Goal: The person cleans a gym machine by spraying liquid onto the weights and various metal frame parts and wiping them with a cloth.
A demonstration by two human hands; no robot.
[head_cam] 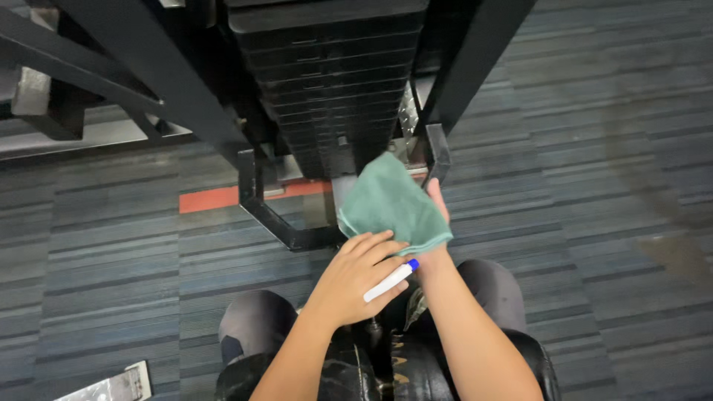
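Note:
My right hand holds a folded green cloth up in front of a black weight stack. Only the fingers along the cloth's right edge and the wrist below it show. My left hand grips a white marker with a blue cap, its fingertips touching the lower edge of the cloth. Both forearms reach up from the bottom of the view, over my knees in dark trousers.
The black steel frame of a weight machine stands ahead, with slanted bars at the upper left. An orange strip runs under it. Striped blue-grey carpet covers the floor. A metal plate lies at the bottom left.

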